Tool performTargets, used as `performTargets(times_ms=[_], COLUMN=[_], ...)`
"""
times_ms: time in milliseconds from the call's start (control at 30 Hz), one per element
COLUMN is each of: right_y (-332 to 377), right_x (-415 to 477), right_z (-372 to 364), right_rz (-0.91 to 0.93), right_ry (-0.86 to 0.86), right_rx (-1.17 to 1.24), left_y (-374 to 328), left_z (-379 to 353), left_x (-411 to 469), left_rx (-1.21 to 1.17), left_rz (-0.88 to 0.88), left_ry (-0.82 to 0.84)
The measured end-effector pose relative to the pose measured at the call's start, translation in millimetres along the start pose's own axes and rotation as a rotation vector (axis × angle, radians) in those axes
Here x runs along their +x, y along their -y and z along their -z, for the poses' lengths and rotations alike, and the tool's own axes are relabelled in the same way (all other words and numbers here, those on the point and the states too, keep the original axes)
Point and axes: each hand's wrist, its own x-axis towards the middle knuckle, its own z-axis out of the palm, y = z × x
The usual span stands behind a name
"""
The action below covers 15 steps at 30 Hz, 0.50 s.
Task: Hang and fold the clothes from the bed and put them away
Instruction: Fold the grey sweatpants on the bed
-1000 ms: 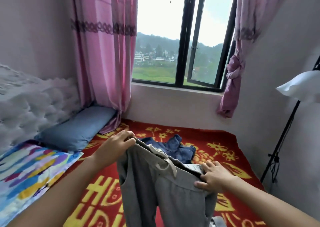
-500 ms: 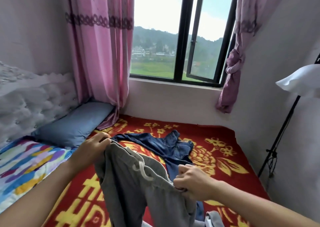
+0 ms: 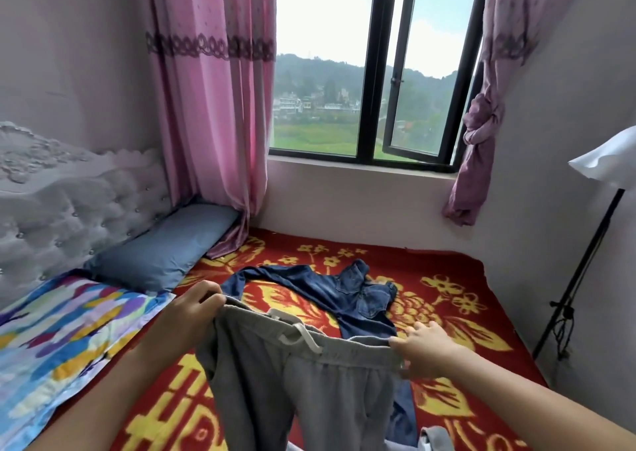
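I hold grey sweatpants (image 3: 296, 382) stretched out by the waistband. The fingers of my left hand (image 3: 192, 308) are curled round one end, and my right hand (image 3: 425, 351) pinches the other between thumb and fingers. The legs hang above a red-and-yellow blanket (image 3: 447, 299), where blue jeans (image 3: 354, 295) lie sprawled just beyond.

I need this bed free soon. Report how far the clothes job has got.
Done: no folded or hung clothing shows. In hand: the left hand and right hand hold the grey sweatpants up by the waistband, unfolded. Left: the blue jeans lie sprawled on the red blanket, and another grey garment pokes in at the bottom edge.
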Motion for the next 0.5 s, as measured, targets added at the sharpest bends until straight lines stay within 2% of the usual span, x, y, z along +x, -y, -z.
performTargets(times_ms=[100,300,400,500], right_y=[-25.7,-49.3,-43.3,-37.1], right_x=[5.1,17.6,18.5,24.9], right_z=[3.7,25.2,32.4,29.5], right_rz=[0.015,0.029,0.008,0.025], right_ry=[-0.234,-0.29,-0.375,-0.382], right_rx=[0.124,0.85,1.173,1.324], left_y=[7.4,7.1,12.2,9.6], left_z=[1.8,5.0,10.9,19.1], left_x=[-12.4,-7.5,-2.3,-8.1], left_rx=[-0.13,-0.269,-0.325,-0.481], left_rz=[0.08,0.457,0.554,0.625], left_ry=[-0.03,0.0,0.147,0.438])
